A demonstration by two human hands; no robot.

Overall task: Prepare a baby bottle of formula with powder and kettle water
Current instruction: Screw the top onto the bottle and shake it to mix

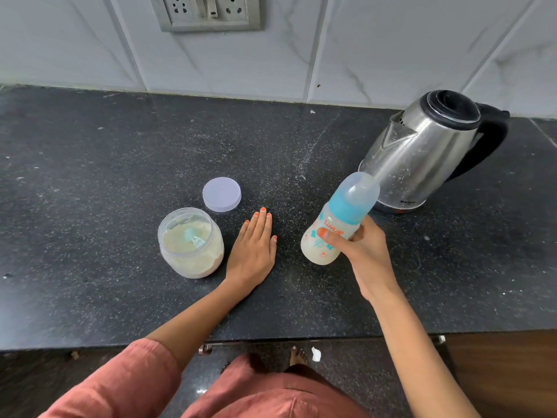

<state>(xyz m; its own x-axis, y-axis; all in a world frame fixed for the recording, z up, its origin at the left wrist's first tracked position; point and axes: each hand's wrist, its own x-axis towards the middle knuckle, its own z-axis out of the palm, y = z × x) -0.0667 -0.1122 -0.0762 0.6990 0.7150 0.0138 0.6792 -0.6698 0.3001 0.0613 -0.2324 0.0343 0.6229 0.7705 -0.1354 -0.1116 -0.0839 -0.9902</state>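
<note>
Baby bottle [337,224]: capped, blue collar, filled with milky liquid, held tilted above the dark countertop [120,164] by the right hand [361,248], fingers and thumb wrapped round its body, just in front of the steel kettle [428,149]. Left hand [253,251]: lay flat on the counter, fingers straight, holding nothing, just beside the open powder jar [191,244] with a scoop [193,236] inside. Jar lid [222,194]: lay flat behind the jar.

Head camera, down onto counter [90,176]
</note>
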